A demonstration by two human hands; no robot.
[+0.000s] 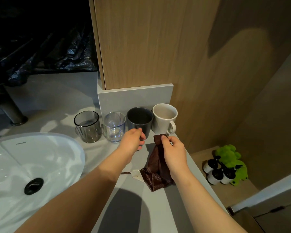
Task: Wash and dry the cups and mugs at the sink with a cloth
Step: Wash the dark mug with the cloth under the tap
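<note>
On the counter (158, 207) right of the sink (10, 165), four vessels are standing in a row by the back wall: smoky cup (87, 126), clear cup (114, 127), grey mug (139, 118), white mug (164, 118), all upright, neighbours close or touching. Left hand (132, 142) is reaching the grey mug's near side, fingers curling round what looks like its handle, so gripping it; the mug is sitting on the counter, not lifted. Right hand (174, 153) is pinching the brown cloth (155, 163) near its top, holding that end up while the rest is trailing onto the counter just in front of the white mug. Judging the step: taking the grey mug for washing; cannot tell whether any vessel is wet or done. Next move is calling for lifting the mug out from between clear cup and white mug without knocking either, then carrying it left over the sink with the cloth following. Tap (10, 106) is standing behind the sink; bottles (216, 174) and a green toy (230, 155) are lying on a lower shelf at right.
</note>
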